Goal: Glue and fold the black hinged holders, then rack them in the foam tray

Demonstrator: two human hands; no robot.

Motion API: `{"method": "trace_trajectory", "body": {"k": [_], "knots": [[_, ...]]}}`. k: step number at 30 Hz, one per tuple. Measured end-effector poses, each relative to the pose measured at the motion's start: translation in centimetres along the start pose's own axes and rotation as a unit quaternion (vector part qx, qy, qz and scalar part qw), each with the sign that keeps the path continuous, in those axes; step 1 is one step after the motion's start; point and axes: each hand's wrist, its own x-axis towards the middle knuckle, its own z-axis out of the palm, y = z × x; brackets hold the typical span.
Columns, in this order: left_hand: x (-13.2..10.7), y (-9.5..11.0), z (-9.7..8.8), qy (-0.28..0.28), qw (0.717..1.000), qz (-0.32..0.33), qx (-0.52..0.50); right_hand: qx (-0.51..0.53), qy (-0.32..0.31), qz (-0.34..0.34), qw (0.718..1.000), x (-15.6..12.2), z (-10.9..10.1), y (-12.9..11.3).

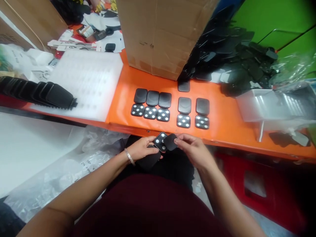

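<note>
Both hands meet just below the front edge of the orange table [222, 108]. My left hand [142, 149] is closed on an open black compact case [161, 141] whose tray shows white round dots; more black cases sit under its fingers. My right hand [191, 148] pinches the case's black lid [170, 142]. On the table just beyond, several open cases [150, 106] lie in a row, lids up and dotted trays toward me, two of them [193, 113] set apart to the right.
A cardboard box [160, 33] stands at the back centre. A heap of black lids [232, 56] lies at the back right, beside a clear plastic tray [261, 105]. At left lie a white foam tray [84, 82] and a stacked row of black cases [37, 93].
</note>
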Motion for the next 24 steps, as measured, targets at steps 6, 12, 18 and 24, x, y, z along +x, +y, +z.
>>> {"method": "trace_trajectory", "body": {"k": [6, 12, 18, 24], "knots": [[0.1, 0.0, -0.1, -0.010, 1.000, -0.016, -0.001, 0.065, -0.030, 0.066, 0.995, 0.5, 1.1, 0.7], [0.2, -0.3, 0.0, -0.009, 1.000, -0.016, 0.016, 0.063, -0.048, 0.066, 0.995, 0.5, 1.8, 1.3], [0.1, -0.4, 0.0, -0.012, 1.000, -0.017, 0.017, 0.057, -0.038, 0.067, 0.995, 0.6, 1.7, 1.8], [0.1, -0.4, 0.2, -0.011, 1.000, -0.017, 0.011, 0.049, -0.017, 0.064, 0.997, 0.7, 1.8, 2.2]]}}
